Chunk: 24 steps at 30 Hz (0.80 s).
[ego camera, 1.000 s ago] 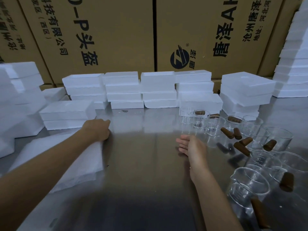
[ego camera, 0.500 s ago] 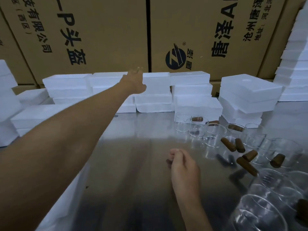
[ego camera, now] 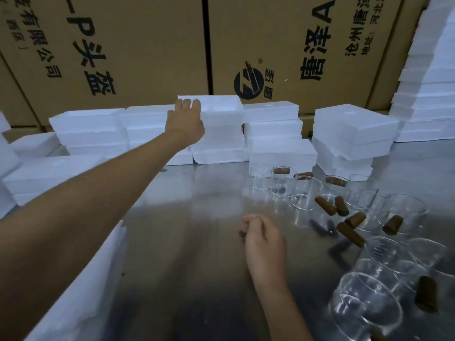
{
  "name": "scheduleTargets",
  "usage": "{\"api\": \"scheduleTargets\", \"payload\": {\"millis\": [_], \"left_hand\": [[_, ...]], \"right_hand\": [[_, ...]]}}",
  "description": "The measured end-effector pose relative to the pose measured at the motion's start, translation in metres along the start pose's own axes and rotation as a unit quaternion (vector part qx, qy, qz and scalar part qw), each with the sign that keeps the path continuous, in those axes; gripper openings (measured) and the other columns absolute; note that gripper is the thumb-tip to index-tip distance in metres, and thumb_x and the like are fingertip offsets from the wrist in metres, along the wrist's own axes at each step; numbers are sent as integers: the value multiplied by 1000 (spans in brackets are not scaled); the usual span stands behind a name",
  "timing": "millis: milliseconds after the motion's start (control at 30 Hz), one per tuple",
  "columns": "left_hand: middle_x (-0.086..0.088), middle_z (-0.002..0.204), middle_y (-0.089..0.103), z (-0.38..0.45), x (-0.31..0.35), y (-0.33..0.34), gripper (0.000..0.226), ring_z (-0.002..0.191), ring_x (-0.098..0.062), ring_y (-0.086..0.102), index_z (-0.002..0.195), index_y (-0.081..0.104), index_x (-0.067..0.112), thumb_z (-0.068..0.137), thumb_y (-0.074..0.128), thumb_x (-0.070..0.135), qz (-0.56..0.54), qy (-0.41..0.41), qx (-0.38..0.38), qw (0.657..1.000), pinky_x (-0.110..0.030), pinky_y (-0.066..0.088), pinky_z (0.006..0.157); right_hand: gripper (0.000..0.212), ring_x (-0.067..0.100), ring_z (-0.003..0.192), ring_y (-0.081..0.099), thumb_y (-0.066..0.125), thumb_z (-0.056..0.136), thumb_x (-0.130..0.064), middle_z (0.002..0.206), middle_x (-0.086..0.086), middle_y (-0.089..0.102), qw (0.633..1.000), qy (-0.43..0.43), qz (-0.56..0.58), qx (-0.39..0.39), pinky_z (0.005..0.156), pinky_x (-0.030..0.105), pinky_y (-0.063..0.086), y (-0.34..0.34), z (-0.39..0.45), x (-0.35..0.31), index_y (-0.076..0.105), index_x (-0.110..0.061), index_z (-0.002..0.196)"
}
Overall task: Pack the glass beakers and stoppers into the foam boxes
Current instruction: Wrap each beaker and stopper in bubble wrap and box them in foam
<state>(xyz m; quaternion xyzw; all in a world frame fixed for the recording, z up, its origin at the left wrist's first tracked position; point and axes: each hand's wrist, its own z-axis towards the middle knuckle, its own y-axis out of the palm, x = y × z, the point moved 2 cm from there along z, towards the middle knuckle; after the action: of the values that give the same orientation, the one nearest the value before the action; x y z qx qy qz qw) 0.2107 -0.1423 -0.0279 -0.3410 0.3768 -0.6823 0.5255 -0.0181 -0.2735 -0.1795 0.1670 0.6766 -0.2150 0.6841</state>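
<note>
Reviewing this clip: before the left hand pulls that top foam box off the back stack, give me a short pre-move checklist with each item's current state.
1. Left hand has hold of the top foam box: ok, its fingers curl over the box's top left edge.
2. Box lifted free of its stack: not ok, it sits on the stack.
3. Right hand free to help: ok, loosely curled over the steel table, nothing visible in it.
4. Landing space in front of the person: ok, the table's middle is bare.
5. Glass beakers and stoppers out of the pull path: ok, they sit to the right.
6. Box is empty: cannot tell.
</note>
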Motion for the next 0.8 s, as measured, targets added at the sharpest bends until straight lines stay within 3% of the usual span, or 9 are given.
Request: {"api": "scheduleTargets", "payload": {"millis": [133,267,433,600,700,800], "left_hand": [[-11,134,50,-60,-4,-32,31,128,-31,38,124,49,7,94,45,12,-62,50,28,996,-42,33,97],[-10,123,56,-144,-14,-47,25,119,-32,45,119,52,10,96,49,19,-123,44,-4,991,-42,37,96],[-4,121,55,-248,-16,-29,23,122,-25,42,116,54,12,94,53,16,-157,34,-59,985,-34,32,95],[6,116,52,-285,-14,-18,18,119,-18,45,110,55,17,92,53,14,-190,0,-57,980,-28,30,92],[5,125,51,-293,-11,-17,18,129,-19,43,108,56,16,91,55,10,-236,-5,-29,971,-34,34,101],[-5,144,44,-297,-15,-12,25,144,-20,31,116,57,14,92,54,7,-233,11,-29,972,-40,29,112]], "right_hand": [[28,27,85,68,48,91,-12,78,0,72,1000,7,15,-4,87,51,54,-3,3,0,68,-21,72],[29,28,90,67,47,92,-11,82,-1,69,1000,16,16,1,91,50,53,-9,5,-8,67,-23,75],[16,28,86,63,49,96,-23,88,5,68,999,-23,-6,29,76,36,49,-21,2,-15,62,-22,88],[12,21,97,59,48,97,-26,88,-14,58,998,-29,-26,54,79,30,40,-31,-1,-14,59,-24,100],[28,19,106,55,48,96,-28,125,-4,54,995,-56,-47,69,87,34,43,-35,-1,-11,53,-24,124],[54,28,122,53,49,97,-31,156,0,26,985,-79,-111,110,98,42,45,-38,5,-7,34,-18,147]]}}
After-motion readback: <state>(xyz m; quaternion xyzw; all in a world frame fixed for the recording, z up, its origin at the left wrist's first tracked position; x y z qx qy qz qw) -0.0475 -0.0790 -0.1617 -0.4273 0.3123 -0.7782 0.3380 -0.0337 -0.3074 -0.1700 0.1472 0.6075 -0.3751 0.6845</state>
